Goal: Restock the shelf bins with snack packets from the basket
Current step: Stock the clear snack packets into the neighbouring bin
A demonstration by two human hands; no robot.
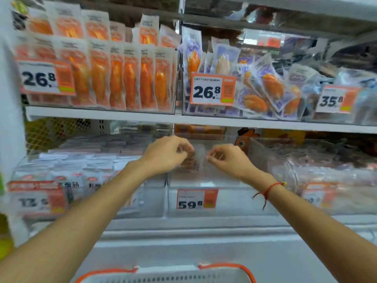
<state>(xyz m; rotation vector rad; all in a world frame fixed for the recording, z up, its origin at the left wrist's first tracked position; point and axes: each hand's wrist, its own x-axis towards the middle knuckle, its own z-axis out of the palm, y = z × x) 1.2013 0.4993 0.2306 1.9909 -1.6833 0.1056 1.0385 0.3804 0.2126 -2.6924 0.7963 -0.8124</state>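
Both my hands reach into the clear middle bin [224, 201] on the lower shelf, the one tagged 59.8. My left hand [165, 154] and my right hand [228, 158] each pinch a side of one clear snack packet [192, 160] with brown contents, held above the bin's front wall. The packet is blurred. The bin looks nearly bare behind its wall. The grey basket [165, 276] with orange handles shows at the bottom edge, below my arms; its contents are out of sight.
A bin of white packets [81, 170] tagged 12 stands left of the middle bin, and a bin of clear packets [330, 176] stands right. The upper shelf [142, 116] holds bins of orange packets [114, 78] and purple packets [255, 86].
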